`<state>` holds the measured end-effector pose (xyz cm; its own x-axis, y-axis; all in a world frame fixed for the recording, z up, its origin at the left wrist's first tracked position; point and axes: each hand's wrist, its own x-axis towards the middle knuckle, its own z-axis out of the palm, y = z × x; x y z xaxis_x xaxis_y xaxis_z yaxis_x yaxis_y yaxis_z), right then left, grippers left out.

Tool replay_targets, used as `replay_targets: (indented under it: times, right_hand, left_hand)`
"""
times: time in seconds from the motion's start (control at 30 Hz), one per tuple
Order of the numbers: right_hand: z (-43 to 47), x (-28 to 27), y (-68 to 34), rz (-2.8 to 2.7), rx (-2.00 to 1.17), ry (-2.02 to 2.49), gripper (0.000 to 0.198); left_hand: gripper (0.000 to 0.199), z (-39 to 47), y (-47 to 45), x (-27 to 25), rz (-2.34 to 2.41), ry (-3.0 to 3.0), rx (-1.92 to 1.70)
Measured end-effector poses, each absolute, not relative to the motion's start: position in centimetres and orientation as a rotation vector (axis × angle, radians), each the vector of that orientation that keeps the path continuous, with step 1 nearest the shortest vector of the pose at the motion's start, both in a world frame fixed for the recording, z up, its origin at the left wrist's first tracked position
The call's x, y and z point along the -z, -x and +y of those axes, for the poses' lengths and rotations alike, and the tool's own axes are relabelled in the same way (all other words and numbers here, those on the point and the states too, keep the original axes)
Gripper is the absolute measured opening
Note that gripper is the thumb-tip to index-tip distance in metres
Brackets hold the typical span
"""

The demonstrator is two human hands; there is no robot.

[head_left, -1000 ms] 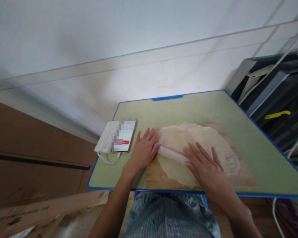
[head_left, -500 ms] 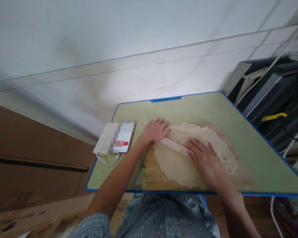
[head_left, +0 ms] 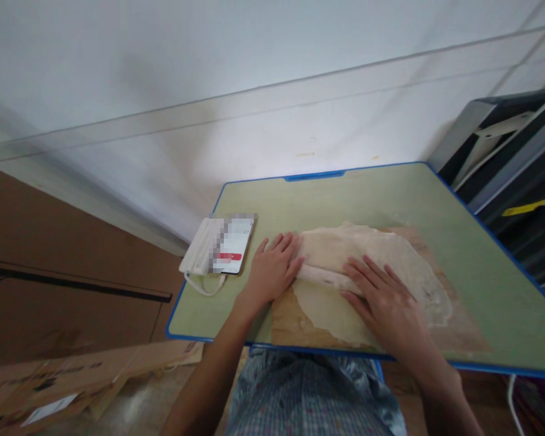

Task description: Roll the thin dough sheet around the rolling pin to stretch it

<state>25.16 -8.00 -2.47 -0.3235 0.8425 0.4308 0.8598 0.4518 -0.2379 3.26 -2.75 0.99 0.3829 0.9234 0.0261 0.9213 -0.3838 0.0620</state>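
Observation:
A large thin sheet of dough [head_left: 345,248] is spread over a wooden board [head_left: 287,324]. Across it runs a whitish, floured roll [head_left: 326,277], shaped like a rolling pin; I cannot tell whether dough is wrapped round it. My left hand [head_left: 275,266] lies palm down at the roll's left end, fingers stretched out over the dough's edge. Flat over the roll's right part is my right hand [head_left: 381,290], fingers extended and slightly spread, covering that end. Neither hand grips anything.
The board lies on a pale green table [head_left: 376,194] with a blue rim. To the left are a phone [head_left: 236,242] and a white strapped item [head_left: 202,248]. Dark flat objects [head_left: 527,157] lean at the right, cardboard [head_left: 68,303] stands at the left, and a white wall rises behind.
Both hands have come nearer my body, and the roll has moved the same way over the dough. My view has also shifted a little.

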Motion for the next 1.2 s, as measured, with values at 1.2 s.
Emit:
replay_targets:
  times: [1.2]
  right_hand:
    - [-7.9, 2.8, -25.4, -2.107, -0.161, 1.33, 0.032]
  left_hand:
    - [0.036, 0.8, -4.0, -0.7, 1.74, -2.613, -0.128]
